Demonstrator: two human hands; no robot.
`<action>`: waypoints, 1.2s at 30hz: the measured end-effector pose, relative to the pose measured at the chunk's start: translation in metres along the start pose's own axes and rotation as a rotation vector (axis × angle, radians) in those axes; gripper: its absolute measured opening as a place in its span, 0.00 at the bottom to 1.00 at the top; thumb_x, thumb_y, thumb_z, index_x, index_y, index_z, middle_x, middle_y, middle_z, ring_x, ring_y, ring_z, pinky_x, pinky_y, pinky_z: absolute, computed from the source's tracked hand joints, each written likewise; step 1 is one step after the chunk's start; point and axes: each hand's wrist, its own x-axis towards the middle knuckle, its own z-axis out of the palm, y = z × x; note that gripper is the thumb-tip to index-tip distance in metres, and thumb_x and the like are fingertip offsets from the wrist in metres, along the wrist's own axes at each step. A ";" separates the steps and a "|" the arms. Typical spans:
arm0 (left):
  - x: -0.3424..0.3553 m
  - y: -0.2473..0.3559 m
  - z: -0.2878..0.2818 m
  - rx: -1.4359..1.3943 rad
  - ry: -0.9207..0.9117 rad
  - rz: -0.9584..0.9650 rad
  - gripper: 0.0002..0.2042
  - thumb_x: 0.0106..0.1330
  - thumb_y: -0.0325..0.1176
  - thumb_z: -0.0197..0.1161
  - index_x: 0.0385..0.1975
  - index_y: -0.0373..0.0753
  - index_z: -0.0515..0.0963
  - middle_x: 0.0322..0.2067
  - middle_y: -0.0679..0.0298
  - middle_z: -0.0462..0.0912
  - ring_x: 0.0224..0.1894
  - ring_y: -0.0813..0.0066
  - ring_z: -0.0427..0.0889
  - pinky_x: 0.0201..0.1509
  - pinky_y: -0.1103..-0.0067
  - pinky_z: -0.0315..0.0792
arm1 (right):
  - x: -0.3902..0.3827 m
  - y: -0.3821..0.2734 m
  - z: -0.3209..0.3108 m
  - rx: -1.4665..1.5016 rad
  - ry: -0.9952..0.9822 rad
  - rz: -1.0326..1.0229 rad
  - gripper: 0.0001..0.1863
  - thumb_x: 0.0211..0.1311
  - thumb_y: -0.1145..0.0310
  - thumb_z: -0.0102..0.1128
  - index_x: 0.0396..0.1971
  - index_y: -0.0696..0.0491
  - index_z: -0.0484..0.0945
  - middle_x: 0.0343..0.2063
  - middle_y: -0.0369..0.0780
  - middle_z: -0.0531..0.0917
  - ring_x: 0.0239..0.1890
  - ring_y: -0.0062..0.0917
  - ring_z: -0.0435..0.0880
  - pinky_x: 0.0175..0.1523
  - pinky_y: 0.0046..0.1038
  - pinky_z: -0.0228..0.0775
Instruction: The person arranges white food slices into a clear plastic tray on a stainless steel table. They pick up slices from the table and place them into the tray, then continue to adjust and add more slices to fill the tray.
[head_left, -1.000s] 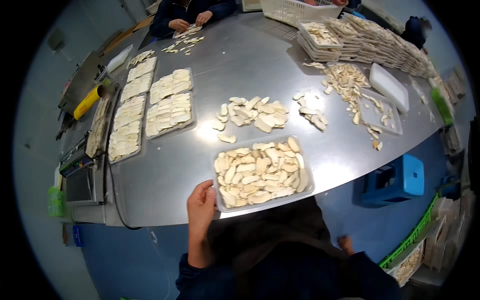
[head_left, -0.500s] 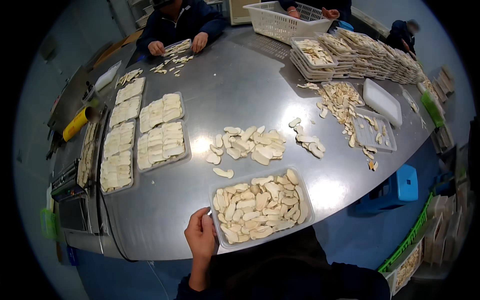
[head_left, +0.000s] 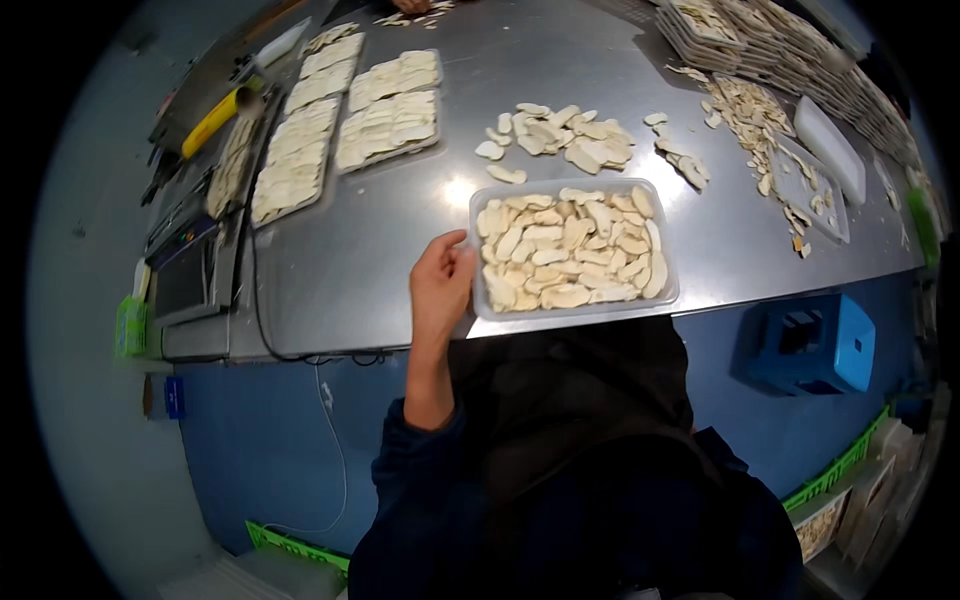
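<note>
Head view (the only one; clock positions take the clear tray as the dial, 12 o'clock pointing away from the person). The clear tray [head_left: 673, 260], full of pale slices [head_left: 575, 240], lies at the near edge of the steel table [head_left: 370, 255]. The left hand [head_left: 440, 282] is at the tray's 9 o'clock side, fingers bent, thumb and fingertips close to the rim. Whether they pinch the rim or only rest by it cannot be determined. The right hand is out of view; its state cannot be told.

Fault conditions: a pull toward 6 o'clock could tip the tray over the table edge, since little steel appears to lie in front of it. A lift from 9 o'clock alone could tilt it and spill the topmost slices (they lie loose, up to the rim). A push toward 12 o'clock could catch the single slice [head_left: 506, 175] at 11 o'clock or run into the loose pile [head_left: 600, 155] beyond.

Visibility limits: the tray's underside and any overhang are hidden. A co-worker's hand [head_left: 412, 5] at 11 o'clock is cut off by the upper edge. The stacked trays [head_left: 800, 75], between 1 and 2 o'clock, fade into the dark fisheye rim.
</note>
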 end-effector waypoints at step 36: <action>-0.008 0.036 0.063 1.015 -0.440 0.437 0.33 0.69 0.50 0.46 0.65 0.31 0.54 0.67 0.45 0.52 0.70 0.52 0.48 0.71 0.60 0.40 | -0.140 -0.370 -0.037 -0.797 0.511 -0.855 0.17 0.54 0.58 0.61 0.24 0.59 0.79 0.24 0.48 0.81 0.30 0.43 0.81 0.37 0.38 0.73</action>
